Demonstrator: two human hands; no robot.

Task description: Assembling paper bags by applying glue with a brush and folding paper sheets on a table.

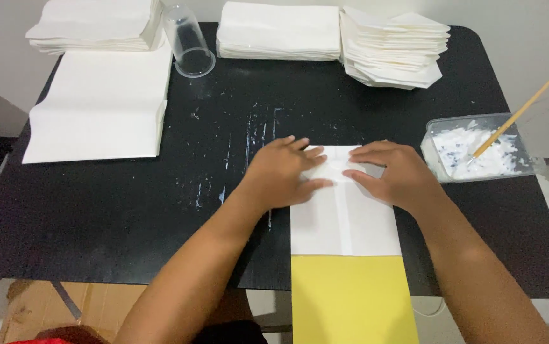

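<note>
1. Nearest the camera: a yellow sheet [353, 299] overhangs the near edge of the black surface [115, 216]. Its far edge meets the near edge of the white folded paper [344, 223], so the two lie in one line.
2. The white folded paper lies flat on the surface, right of centre, with a narrow overlapping seam running down its middle. Its far end is under both hands.
3. Left hand [281, 175]: flat, palm down, fingers spread and pointing right across the far left part of the paper. It pinches nothing; it presses. Judged: this pins the folded corner flat.
4. Right hand [392, 172]: flat, palm down, fingers together and pointing left, pressing the far right part. Fingertips of both hands nearly meet over the seam.
5. Right, near the right hand: a clear plastic tub [475, 148] of white paste, with a wooden stick [521, 109] leaning in it, within easy reach.
6. Left: a large flat stack of white sheets [99, 105].
7. Far edge: more paper stacks [93, 24], a clear cup [188, 41] on its side, folded white pieces [278, 30] and a fanned pile [394, 48] of them.
</note>
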